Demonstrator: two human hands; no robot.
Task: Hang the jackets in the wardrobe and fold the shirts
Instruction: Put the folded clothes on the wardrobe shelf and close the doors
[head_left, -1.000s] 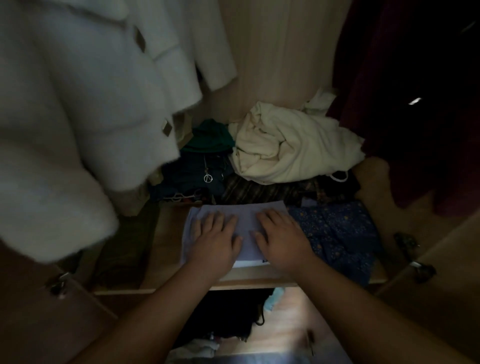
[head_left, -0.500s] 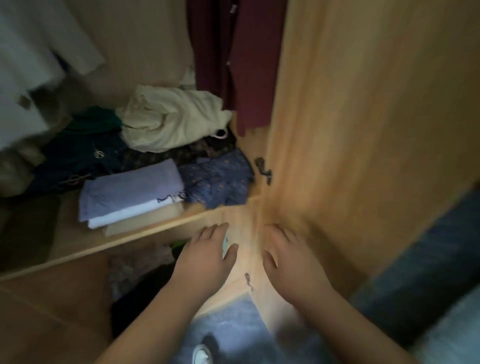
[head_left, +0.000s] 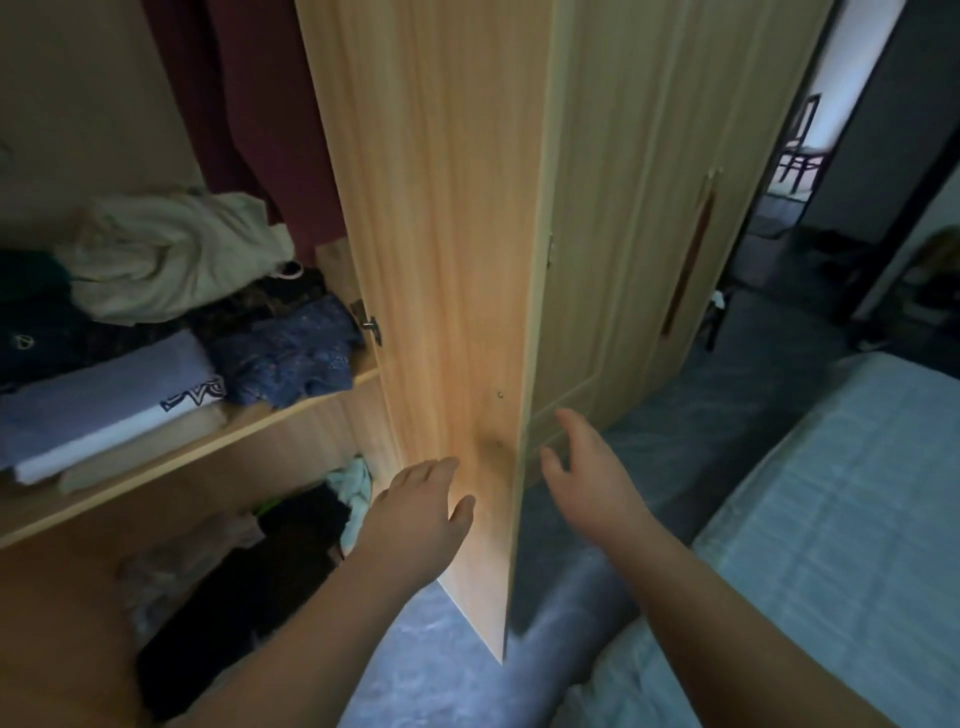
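Observation:
A folded lilac shirt (head_left: 104, 395) lies on a small stack at the front of the wardrobe shelf (head_left: 291, 415). Behind it sit a crumpled cream garment (head_left: 171, 254), dark clothes and a blue patterned cloth (head_left: 291, 353). A maroon jacket (head_left: 254, 119) hangs above them at the right of the compartment. My left hand (head_left: 415, 514) is open, fingers spread, in front of the inner face of the open wardrobe door (head_left: 447, 260). My right hand (head_left: 587, 467) is open on the other side of the door's edge. Both hands hold nothing.
The open door stands edge-on between my hands. A shut wardrobe door with a long handle (head_left: 685, 260) is to the right. A bed with a pale blue cover (head_left: 841, 499) fills the lower right. Dark clothes (head_left: 270, 561) lie on the lower shelf. A doorway (head_left: 800, 145) is far right.
My hands have left the folded lilac shirt on the shelf and pulled back and right to either side of the open door. The view has swung right, away from the white coat.

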